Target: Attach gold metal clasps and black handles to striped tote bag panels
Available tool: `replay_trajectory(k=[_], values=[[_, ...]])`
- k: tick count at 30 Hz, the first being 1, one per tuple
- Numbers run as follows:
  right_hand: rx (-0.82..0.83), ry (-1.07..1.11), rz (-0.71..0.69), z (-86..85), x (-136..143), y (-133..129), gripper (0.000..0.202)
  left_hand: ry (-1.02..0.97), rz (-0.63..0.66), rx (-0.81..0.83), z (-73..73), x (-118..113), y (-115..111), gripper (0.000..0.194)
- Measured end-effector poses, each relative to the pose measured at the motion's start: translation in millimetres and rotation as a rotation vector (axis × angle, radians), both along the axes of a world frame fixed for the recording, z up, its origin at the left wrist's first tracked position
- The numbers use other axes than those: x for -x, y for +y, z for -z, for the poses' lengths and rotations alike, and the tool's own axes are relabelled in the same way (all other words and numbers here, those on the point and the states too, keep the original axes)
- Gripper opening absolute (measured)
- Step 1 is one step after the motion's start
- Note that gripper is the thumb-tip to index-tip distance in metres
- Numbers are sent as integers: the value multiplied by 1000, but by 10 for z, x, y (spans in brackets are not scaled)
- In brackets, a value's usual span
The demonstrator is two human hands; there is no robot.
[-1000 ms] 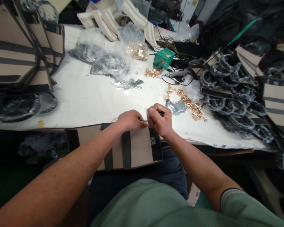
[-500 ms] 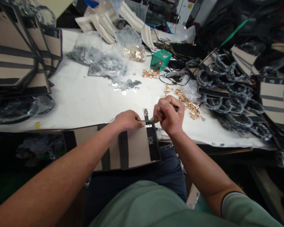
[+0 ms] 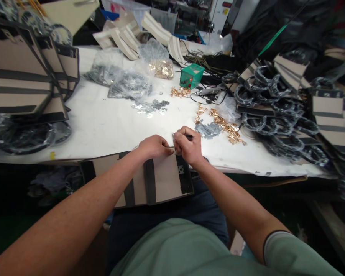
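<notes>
A beige panel point(image 3: 166, 178) with black strips lies at the table's front edge, partly over my lap. My left hand point(image 3: 154, 147) pinches the panel's upper edge near its right end. Close beside it, my right hand point(image 3: 189, 145) is closed around a dark, slim tool point(image 3: 189, 136), over the panel's top right corner. The tool's tip and the corner are hidden by my fingers. Below my right hand, a small metal plate point(image 3: 180, 169) shows on the panel's black end strip.
Gold clips point(image 3: 230, 132) and flat grey metal pieces point(image 3: 208, 129) lie right of my hands. Behind are silver pieces point(image 3: 151, 107), plastic bags point(image 3: 129, 82) and a green box point(image 3: 192, 75). Stacked panels point(image 3: 14, 84) stand left; wrapped rings point(image 3: 271, 109) are piled right.
My right hand has moved left and down onto the panel's corner, covering the metal piece and tab there. Grey pieces behind it now show. My left hand keeps its pinch.
</notes>
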State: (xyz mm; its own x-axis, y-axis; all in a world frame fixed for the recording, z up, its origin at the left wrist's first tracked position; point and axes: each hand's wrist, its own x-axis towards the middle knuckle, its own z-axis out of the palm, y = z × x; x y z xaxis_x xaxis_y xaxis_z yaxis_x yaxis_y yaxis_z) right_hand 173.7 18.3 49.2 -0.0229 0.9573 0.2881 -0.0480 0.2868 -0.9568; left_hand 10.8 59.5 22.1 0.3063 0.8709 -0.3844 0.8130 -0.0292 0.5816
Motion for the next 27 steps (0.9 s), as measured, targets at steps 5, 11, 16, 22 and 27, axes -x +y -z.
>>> replay_trajectory(k=[5, 11, 16, 22, 27], values=[[-2, 108, -2, -18, -134, -222, 39, -20, -18, 18, -23, -8, 4, 38], [19, 167, 28, 98, -255, -498, 41, -28, 0, 25, -2, -17, 3, 37], [0, 208, 74, 187, -256, -410, 41, -13, 69, -37, -105, -30, 91, 34], [99, 198, 34, 201, -249, -258, 41, 78, 27, -151, -97, -67, 25, 36], [108, 193, 23, 189, -255, -235, 42, 6, 52, -748, -16, -69, -817, 45]])
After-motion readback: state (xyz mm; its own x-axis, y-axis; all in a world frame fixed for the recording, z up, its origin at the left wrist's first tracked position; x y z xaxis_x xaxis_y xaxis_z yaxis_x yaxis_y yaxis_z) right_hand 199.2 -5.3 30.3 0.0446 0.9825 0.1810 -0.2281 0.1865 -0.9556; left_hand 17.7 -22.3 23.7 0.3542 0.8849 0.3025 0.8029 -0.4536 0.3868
